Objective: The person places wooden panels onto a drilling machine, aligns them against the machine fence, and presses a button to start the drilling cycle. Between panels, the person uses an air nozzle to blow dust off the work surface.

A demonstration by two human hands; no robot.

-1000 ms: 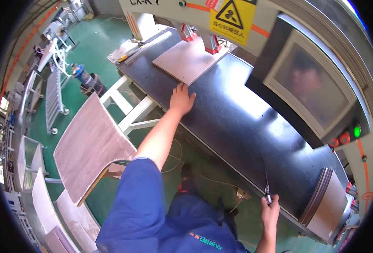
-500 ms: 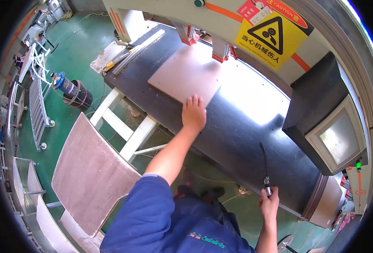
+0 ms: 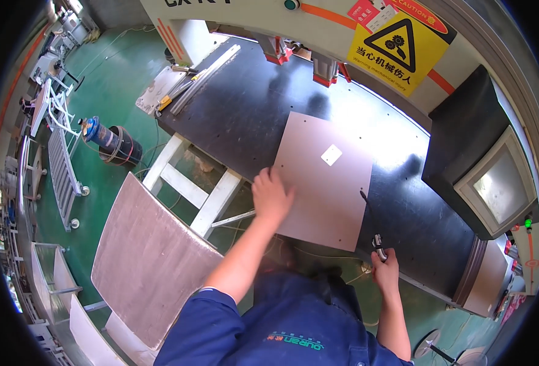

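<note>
The head view shows a blue cylinder [image 3: 98,132] in a black bucket [image 3: 126,148], a smooth rectangular panel [image 3: 324,195] overhanging the front edge of the table [image 3: 226,110], the left hand [image 3: 272,196] loosely spread at its left side, the right hand [image 3: 386,266] with fingers curled round an air gun [image 3: 378,241].

From my head, the fisheye looks down at the nearby black table [image 3: 233,104] mid-frame; far-left detail seems warped.

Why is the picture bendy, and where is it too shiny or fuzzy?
Head view: the wide fisheye lens bows the edges of the screen near the picture's dark rim; head view: white glare washes over the black table beyond the pinkish panel; head view: the left hand looks slightly smeared, perhaps from moving.
</note>
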